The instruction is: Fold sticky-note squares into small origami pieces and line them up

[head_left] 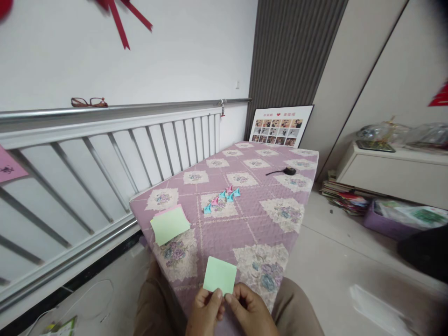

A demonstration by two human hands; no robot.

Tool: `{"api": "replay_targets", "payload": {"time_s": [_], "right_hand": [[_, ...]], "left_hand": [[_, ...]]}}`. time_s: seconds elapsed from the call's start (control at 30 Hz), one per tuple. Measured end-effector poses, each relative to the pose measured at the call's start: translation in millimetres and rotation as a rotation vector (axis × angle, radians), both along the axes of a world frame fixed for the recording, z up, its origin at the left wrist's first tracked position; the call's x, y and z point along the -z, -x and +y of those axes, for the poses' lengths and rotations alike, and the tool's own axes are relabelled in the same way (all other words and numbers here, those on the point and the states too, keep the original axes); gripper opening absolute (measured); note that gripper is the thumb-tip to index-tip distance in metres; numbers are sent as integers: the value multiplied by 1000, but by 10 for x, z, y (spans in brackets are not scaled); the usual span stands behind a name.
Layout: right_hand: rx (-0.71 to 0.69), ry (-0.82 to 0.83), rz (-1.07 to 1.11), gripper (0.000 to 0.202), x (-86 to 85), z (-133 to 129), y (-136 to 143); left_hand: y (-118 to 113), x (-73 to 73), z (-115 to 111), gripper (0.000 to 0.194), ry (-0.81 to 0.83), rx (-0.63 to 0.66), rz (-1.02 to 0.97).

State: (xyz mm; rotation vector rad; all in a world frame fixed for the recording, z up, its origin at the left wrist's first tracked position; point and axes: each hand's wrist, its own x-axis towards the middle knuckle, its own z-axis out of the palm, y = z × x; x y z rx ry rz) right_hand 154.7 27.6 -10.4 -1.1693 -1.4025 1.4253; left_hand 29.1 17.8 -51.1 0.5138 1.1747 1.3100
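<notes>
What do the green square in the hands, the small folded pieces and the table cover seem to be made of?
Green square: paper, matte, judging by its thin, crisp edges.
Small folded pieces: probably paper too, with sharp points.
Table cover: apparently fabric, dull and puckered; coated cloth is possible.

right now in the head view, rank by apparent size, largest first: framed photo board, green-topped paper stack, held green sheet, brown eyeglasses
1. Framed photo board
2. Green-topped paper stack and held green sheet: too alike to rank
3. Brown eyeglasses
</notes>
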Motion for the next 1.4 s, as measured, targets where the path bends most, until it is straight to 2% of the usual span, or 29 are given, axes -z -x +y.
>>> {"api": "replay_targets", "payload": {"time_s": [0.17,0.3,0.37,0.53,0.6,0.8,0.93,1.07,1.2,1.27,1.33,1.4], "right_hand": [[82,-37,-103,38,18,-6,-61],[67,-6,-48,40,43,-14,-38],[70,18,-9,41,62,-13,-8],[47,38,89,42,58,-18,64],[22,40,113,42,37,-31,95],[7,24,90,44,-7,-79,176],[50,47,22,47,25,-101,176],[74,56,-30,48,72,-109,171],[169,-5,-72,47,90,-110,196],[180,-47,-109,46,83,-106,197],[155,-93,-162,44,63,-101,182],[140,-142,-215,41,29,-98,156]], "left_hand": [[126,-104,16,46,-76,43,-67],[161,-193,20,49,-123,2,-82],[152,-195,23,51,-111,8,-71],[105,-116,3,55,-87,152,95],[84,-95,-15,55,-103,164,113],[67,-119,-42,53,-106,103,78],[167,-164,-32,51,-81,63,73],[335,-259,-2,42,-127,-74,41],[421,-365,18,38,-76,-182,-46],[402,-381,13,45,-29,-128,-54],[359,-375,-1,50,-32,-4,-54],[321,-368,-19,46,-77,84,-62]]}}
